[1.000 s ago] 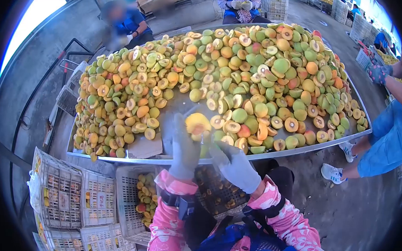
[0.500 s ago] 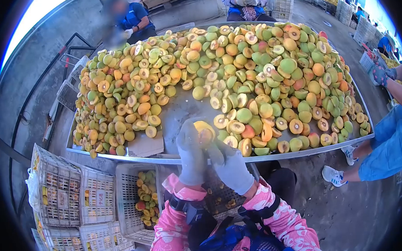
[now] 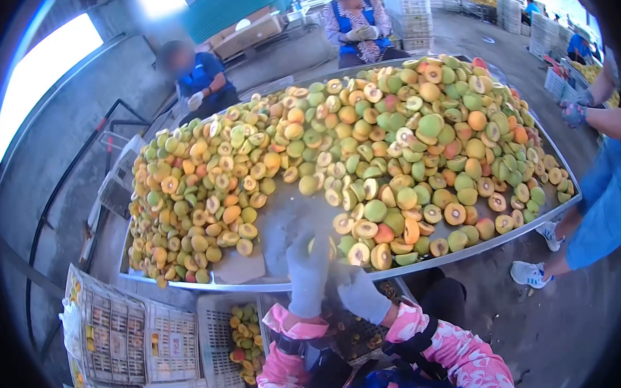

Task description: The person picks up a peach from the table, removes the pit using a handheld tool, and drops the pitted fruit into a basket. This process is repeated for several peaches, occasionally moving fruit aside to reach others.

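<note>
A large heap of halved and whole green-orange fruit [image 3: 377,142] covers the metal table [image 3: 284,230]. Both hands, in pale grey gloves, are close together at the table's near edge. My left hand [image 3: 308,263] reaches over the bare metal strip, its fingers smeared by motion, with a bit of yellowish fruit showing beside them. My right hand [image 3: 356,285] is just right of it, lower, at the table's rim; its fingers are blurred and partly hidden, and what it holds, if anything, cannot be made out.
Below the table at left stand an open crate [image 3: 216,337] with fruit pieces and stacked crates [image 3: 116,334]. Another crate [image 3: 398,291] lies under my hands. Two people [image 3: 208,80] [image 3: 360,25] sit across the table; another person [image 3: 602,202] stands at right.
The view has tilted up and shifted. My hands, earlier together around a yellow fruit, are now lower against the table and more blurred. The fruit between them is no longer clearly visible.
</note>
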The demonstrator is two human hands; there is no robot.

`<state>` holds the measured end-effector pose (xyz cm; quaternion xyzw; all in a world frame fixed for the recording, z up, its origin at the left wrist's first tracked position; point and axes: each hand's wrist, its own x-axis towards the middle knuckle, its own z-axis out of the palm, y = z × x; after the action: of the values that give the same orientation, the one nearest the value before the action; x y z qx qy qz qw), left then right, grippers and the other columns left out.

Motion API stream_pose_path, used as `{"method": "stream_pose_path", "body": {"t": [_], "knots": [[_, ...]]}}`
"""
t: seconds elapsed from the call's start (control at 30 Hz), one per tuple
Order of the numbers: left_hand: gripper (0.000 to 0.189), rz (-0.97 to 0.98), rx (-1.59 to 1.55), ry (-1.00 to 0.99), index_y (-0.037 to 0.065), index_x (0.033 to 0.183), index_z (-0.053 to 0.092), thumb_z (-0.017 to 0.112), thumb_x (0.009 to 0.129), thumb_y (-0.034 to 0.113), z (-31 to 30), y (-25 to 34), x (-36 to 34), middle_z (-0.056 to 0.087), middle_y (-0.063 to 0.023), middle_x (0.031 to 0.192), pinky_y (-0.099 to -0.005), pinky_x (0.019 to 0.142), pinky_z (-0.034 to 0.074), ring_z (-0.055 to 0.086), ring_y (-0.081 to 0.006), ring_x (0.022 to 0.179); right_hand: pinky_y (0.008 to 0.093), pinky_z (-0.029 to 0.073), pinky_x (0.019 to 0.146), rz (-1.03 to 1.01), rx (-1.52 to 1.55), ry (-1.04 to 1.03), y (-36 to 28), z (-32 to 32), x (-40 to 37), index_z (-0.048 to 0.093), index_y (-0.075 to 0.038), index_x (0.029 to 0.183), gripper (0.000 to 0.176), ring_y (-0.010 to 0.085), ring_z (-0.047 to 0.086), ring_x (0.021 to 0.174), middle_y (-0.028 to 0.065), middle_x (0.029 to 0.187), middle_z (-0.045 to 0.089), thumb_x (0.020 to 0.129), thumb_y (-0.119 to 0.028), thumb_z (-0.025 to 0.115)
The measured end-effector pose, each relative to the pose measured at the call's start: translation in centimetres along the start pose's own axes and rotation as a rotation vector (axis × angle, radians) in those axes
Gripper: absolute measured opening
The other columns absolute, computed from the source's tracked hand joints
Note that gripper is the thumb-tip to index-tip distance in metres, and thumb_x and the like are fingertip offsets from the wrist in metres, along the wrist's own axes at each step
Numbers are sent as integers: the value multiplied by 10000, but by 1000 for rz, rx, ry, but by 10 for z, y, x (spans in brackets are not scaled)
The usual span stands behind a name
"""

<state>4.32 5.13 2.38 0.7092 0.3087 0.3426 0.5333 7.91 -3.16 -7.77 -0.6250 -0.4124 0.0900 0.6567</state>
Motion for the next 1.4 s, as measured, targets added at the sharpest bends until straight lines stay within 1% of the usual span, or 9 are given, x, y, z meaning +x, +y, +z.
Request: {"method": "stream_pose_path", "body": {"t": [0.17,0.23,0.4,0.73,0.8,1.0,1.23,1.33,1.4], "knots": [[228,202,243,18,-10,899,660,528,903,176,5,-1,-9,627,-43,769,-254,629,440,541,-106,687,327,394,476,-223,-58,103,-15,-7,-7,545,-95,1028,189,190,465,508,31,608,457,983,-216,406],[236,360,423,43,-11,898,660,525,904,182,7,-6,-8,626,-47,768,-257,636,444,547,-109,698,289,310,387,904,1054,-450,-73,-43,6,525,-117,868,357,132,334,393,-22,524,345,1013,-386,340],[213,-189,-620,-289,-18,952,637,613,842,163,9,7,-15,643,-106,809,-307,629,508,631,-193,742,247,227,361,981,990,-472,-81,-58,11,483,-132,788,488,79,230,379,-52,521,268,991,-532,290],[453,113,-199,-452,-8,945,602,420,960,406,5,-28,-4,628,-110,746,-288,566,483,598,-188,627,221,191,338,1074,1210,-706,-65,-66,9,479,-124,783,537,59,217,365,-64,507,260,952,-610,326],[440,-438,-694,-331,-12,900,616,411,961,372,17,-38,-12,642,-121,739,-292,566,482,596,-189,611,213,186,342,1157,1099,-602,-65,-65,4,487,-130,803,515,55,207,373,-66,513,263,977,-575,296],[382,98,-191,-322,15,958,609,450,968,362,14,-62,-17,620,-80,739,-281,626,495,568,-170,612,206,197,334,1119,1533,-844,-41,-69,-5,488,-134,772,493,44,252,368,-64,501,295,966,-569,359],[378,-579,-960,46,43,1077,576,477,967,390,2,-80,-44,608,-67,868,-295,649,534,605,-167,745,240,341,459,587,547,-699,-20,-62,-18,551,-81,751,495,91,388,477,-32,574,442,979,-494,403],[350,-220,-419,244,13,1065,609,470,982,324,-61,-104,-53,618,-72,886,-277,628,541,619,-157,756,306,444,575,425,341,-696,22,-60,-37,587,-54,783,468,169,541,589,25,656,556,961,-465,449],[333,-206,-75,495,11,983,621,469,978,306,-110,-110,-63,626,-83,910,-271,619,530,617,-152,773,379,476,622,107,-715,-693,33,-63,-43,616,-51,820,383,283,625,675,113,714,626,934,-403,513]]}}
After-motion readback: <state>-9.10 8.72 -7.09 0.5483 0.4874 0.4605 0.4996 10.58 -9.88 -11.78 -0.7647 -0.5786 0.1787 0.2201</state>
